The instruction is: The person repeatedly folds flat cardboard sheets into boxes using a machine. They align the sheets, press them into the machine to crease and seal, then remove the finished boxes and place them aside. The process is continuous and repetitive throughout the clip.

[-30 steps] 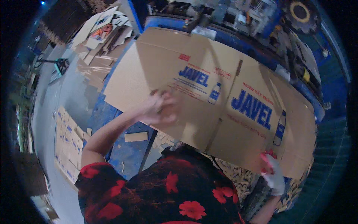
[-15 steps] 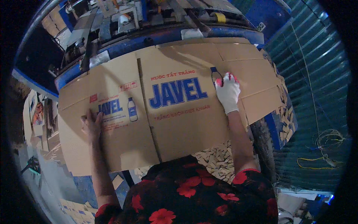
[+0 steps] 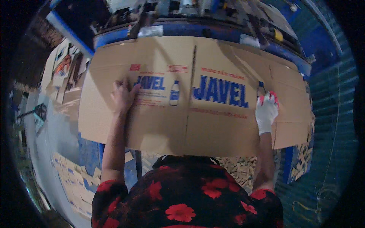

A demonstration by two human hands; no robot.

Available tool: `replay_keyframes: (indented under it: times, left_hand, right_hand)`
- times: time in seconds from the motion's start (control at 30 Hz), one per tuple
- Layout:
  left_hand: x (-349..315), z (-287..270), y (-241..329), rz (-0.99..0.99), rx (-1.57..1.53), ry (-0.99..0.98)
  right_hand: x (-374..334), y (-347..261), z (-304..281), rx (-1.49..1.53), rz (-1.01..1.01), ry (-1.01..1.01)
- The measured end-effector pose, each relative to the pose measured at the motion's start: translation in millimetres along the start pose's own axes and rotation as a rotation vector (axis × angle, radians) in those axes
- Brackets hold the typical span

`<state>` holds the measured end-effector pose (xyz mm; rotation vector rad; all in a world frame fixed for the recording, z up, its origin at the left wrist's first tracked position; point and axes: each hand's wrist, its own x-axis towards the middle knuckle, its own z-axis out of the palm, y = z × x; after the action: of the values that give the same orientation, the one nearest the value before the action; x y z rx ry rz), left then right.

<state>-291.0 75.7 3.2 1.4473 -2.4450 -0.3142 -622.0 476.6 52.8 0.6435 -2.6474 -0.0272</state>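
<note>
A large flat brown cardboard box blank [image 3: 159,129] lies before me, printed with blue and red lettering and bottle pictures. A dark slot runs down its middle. My bare left hand [image 3: 124,98] rests on the left part, beside the blue print, with its fingers spread. On the right part lies my right hand [image 3: 267,116], in a white glove with red fingertips, just below a printed bottle. Its fingers are bent but apart, and no object shows in them. The blank's near edge reaches my body.
A blue-framed machine [image 3: 213,32] with metal bars stands along the far edge of the blank. Small cardboard scraps [image 3: 237,169] are heaped below the near edge. More cardboard pieces [image 3: 74,182] lie at lower left. A green corrugated wall [image 3: 327,125] rises at right.
My view has turned left, so the blank and machine sit further right and more level in the picture. My left hand has shifted slightly up the sheet; the right stays by the printed bottle.
</note>
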Motion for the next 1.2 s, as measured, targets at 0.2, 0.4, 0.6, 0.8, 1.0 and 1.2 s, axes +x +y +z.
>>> replay_keyframes:
  times: [0.2, 0.4, 0.6, 0.8, 1.0, 1.2]
  left_hand:
    - [1.3, -11.0, 18.5, 0.003, 0.034, 0.013]
    - [4.7, -8.9, 14.9, 0.002, -0.002, -0.017]
    - [7.6, -14.1, 20.6, 0.029, -0.005, 0.036]
    - [-90.0, -86.4, -1.5, 0.521, -0.209, -0.277]
    - [-160.3, -94.5, -14.0, 0.707, 0.111, -0.214]
    - [-123.5, -73.1, -0.8, 0.791, -0.166, 0.113]
  right_hand:
    - [0.6, 7.2, 9.0, -0.001, 0.004, -0.089]
    - [-8.1, 25.5, 12.3, 0.044, -0.220, 0.003]
    - [-6.5, 19.3, -2.7, 0.026, -0.216, -0.070]
    - [-72.1, 13.7, -78.8, 0.243, -0.572, -0.168]
    - [-114.3, 17.3, -107.5, 0.158, -0.846, -0.508]
    - [-81.8, 21.5, -83.4, 0.208, -0.956, -0.279]
